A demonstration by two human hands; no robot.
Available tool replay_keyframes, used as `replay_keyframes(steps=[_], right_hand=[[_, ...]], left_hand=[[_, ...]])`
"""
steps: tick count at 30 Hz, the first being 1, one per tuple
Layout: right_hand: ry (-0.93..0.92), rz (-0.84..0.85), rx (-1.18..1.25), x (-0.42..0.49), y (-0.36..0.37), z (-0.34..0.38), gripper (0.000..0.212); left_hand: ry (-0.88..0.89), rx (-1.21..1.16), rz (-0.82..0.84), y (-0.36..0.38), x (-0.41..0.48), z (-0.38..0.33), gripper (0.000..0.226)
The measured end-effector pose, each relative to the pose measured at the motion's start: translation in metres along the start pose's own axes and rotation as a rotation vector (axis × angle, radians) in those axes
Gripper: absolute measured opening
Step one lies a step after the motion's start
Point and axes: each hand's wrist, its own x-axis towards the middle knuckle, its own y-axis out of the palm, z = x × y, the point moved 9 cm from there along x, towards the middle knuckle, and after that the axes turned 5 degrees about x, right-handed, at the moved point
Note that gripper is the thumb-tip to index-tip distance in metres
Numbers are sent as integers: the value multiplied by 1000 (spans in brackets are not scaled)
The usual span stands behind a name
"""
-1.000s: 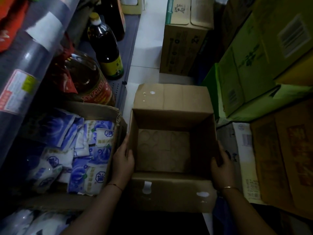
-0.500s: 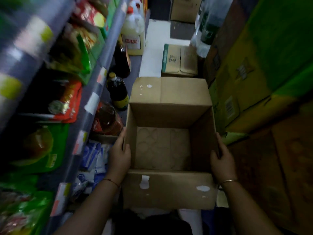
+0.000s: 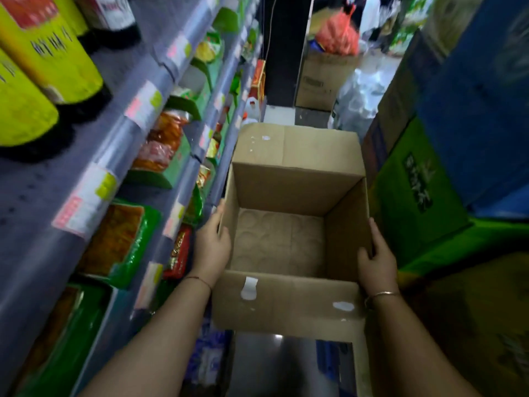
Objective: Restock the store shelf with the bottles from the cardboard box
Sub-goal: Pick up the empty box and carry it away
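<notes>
A: Where is the cardboard box now?

B: It is in the middle of the view, held up in the aisle, with its flaps open. Inside I see only the bare bottom with round marks pressed in the cardboard.

A: And the hands?

B: The left hand lies flat on the outer left wall, at 9 o'clock from the box. Its grip is wide, the fingers stretched along the wall. The right hand is at 3 o'clock, and its grip is closed over the right wall edge.

A: What stands around?

B: The store shelf runs along the left side, from 7 to 11 o'clock, with green packets on it. Bottles with yellow labels stand at 10 o'clock. Green cartons are stacked at 3 o'clock, beside the box.
</notes>
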Motion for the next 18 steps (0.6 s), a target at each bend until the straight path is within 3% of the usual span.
replay_keyframes(steps=[18], right_hand=[[56, 14, 35, 172, 31, 89, 65]], left_hand=[[-62, -43, 43, 20, 174, -57, 58]])
